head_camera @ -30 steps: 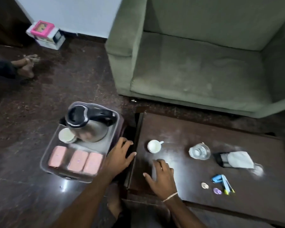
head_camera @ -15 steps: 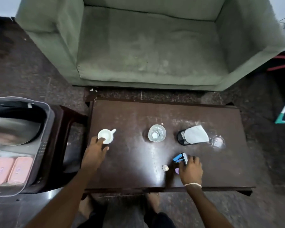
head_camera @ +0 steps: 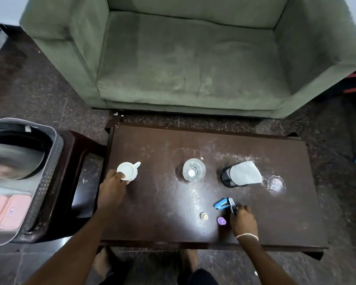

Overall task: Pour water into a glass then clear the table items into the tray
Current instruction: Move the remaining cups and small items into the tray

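Observation:
A white cup (head_camera: 128, 170) stands at the left end of the dark wooden table (head_camera: 156, 212). My left hand (head_camera: 111, 190) pinches its near rim. A clear glass (head_camera: 193, 172) holding water stands mid-table. My right hand (head_camera: 244, 221) closes its fingers on the black end of a blue stapler (head_camera: 222, 203) near the front edge. A small cream piece (head_camera: 203, 216) and a purple piece (head_camera: 221, 221) lie just left of that hand. The grey tray (head_camera: 49, 161) sits at far left.
A black mesh holder (head_camera: 227, 177) with a white cloth lies on its side, next to a small clear glass object (head_camera: 276, 184). The tray holds a steel kettle (head_camera: 14, 161) and pink boxes (head_camera: 8, 210), and rests on a dark stool (head_camera: 80, 145). A green sofa (head_camera: 185, 64) stands behind the table.
The view swung right from the tray to the table. My left hand left the tray's edge and took the cup's rim. My right hand moved right onto the stapler.

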The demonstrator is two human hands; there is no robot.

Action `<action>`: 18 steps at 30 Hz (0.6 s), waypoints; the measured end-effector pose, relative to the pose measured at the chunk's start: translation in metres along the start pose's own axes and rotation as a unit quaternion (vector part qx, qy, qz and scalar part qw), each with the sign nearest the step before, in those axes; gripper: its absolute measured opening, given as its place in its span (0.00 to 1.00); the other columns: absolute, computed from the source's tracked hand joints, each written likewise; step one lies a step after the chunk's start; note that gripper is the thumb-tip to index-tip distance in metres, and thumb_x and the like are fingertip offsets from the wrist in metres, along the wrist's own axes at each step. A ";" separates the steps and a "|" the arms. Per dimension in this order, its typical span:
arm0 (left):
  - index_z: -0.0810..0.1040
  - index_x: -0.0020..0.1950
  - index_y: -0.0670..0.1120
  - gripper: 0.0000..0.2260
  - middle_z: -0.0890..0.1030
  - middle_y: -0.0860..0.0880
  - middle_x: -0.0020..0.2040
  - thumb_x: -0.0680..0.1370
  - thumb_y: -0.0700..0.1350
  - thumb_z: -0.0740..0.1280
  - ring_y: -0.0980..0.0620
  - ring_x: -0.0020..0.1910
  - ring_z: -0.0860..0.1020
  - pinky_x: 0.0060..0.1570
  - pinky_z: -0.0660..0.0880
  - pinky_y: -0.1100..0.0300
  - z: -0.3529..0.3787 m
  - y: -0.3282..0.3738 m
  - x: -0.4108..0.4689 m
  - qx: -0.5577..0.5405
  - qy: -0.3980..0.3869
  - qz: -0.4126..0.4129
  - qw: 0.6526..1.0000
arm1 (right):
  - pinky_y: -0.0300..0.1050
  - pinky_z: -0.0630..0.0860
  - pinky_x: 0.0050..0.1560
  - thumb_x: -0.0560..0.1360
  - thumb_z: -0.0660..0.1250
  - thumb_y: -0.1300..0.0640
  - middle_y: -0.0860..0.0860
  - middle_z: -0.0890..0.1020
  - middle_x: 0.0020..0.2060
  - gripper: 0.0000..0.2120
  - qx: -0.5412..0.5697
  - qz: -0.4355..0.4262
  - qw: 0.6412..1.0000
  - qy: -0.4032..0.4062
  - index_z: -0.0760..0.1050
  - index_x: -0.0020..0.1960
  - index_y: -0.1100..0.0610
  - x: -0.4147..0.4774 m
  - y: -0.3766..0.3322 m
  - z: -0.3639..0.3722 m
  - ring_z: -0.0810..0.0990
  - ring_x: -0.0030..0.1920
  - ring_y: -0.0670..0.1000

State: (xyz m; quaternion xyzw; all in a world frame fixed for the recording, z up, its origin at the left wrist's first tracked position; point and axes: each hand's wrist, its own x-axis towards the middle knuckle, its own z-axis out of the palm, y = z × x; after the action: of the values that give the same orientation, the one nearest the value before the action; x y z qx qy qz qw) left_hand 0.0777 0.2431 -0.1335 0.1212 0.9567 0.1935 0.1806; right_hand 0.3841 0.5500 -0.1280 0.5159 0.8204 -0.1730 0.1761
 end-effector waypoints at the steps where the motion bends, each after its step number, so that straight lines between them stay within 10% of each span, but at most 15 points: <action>1: 0.82 0.54 0.39 0.08 0.77 0.41 0.55 0.75 0.37 0.71 0.34 0.48 0.81 0.47 0.78 0.46 -0.002 0.002 0.000 -0.004 0.005 0.004 1.000 | 0.58 0.76 0.52 0.74 0.67 0.65 0.66 0.78 0.53 0.10 0.009 -0.010 1.000 0.017 0.78 0.53 0.68 0.000 0.003 0.000 0.79 0.53 0.68; 9: 0.83 0.55 0.41 0.08 0.79 0.44 0.57 0.76 0.39 0.72 0.38 0.49 0.82 0.47 0.78 0.48 -0.070 -0.006 -0.027 -0.044 0.043 0.037 0.997 | 0.59 0.74 0.49 0.72 0.74 0.65 0.67 0.80 0.44 0.08 -0.019 -0.102 0.992 0.069 0.79 0.47 0.69 -0.051 -0.022 -0.024 0.78 0.48 0.67; 18: 0.84 0.54 0.40 0.08 0.80 0.40 0.59 0.76 0.38 0.73 0.36 0.49 0.82 0.46 0.78 0.46 -0.218 -0.088 -0.069 -0.034 0.104 0.019 0.994 | 0.52 0.78 0.40 0.68 0.77 0.66 0.58 0.80 0.36 0.07 0.087 -0.251 0.963 0.042 0.80 0.41 0.62 -0.173 -0.212 -0.036 0.81 0.39 0.64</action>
State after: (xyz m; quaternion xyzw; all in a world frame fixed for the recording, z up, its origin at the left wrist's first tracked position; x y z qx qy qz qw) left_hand 0.0403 0.0719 0.0381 0.1125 0.9606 0.2410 0.0804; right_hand 0.2575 0.3442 0.0058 0.3135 0.9118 -0.2611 0.0470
